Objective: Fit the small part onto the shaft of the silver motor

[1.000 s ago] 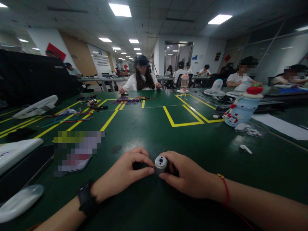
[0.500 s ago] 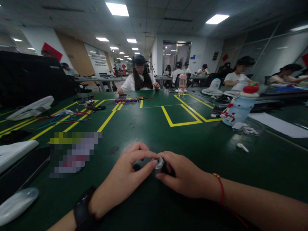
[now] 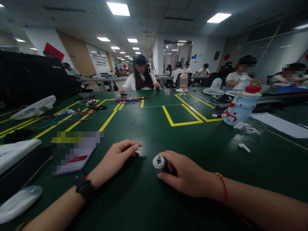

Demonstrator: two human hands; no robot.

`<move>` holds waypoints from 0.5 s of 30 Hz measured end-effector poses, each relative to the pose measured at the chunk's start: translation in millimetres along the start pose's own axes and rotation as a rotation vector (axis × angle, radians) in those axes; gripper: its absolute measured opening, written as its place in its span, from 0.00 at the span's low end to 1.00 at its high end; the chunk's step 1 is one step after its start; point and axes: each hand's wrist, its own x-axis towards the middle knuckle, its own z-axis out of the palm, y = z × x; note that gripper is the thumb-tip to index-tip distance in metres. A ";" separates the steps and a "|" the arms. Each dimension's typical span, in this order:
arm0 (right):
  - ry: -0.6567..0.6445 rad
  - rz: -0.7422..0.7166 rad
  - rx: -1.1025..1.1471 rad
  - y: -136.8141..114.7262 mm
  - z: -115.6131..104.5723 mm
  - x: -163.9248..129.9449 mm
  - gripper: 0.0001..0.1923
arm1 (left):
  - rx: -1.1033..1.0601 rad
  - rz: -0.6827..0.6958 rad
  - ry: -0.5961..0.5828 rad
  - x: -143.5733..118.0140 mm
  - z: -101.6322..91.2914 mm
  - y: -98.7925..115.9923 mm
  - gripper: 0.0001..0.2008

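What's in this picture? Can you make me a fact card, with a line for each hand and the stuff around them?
Right hand: curled around the side of a metal cylinder
Cylinder top: facing up, dark bit in the middle
Left hand: apart from the cylinder, over the green table; too small to tell if it pinches anything
Wrists: black band on the left, red string bracelet on the right
To the right: light-blue cup with a red top
Far side: colored wires; a person sitting across
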 end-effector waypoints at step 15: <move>0.009 -0.007 0.002 -0.5 1.5 0.2 0.15 | 0.018 0.229 -0.266 -14.4 12.4 11.5 0.12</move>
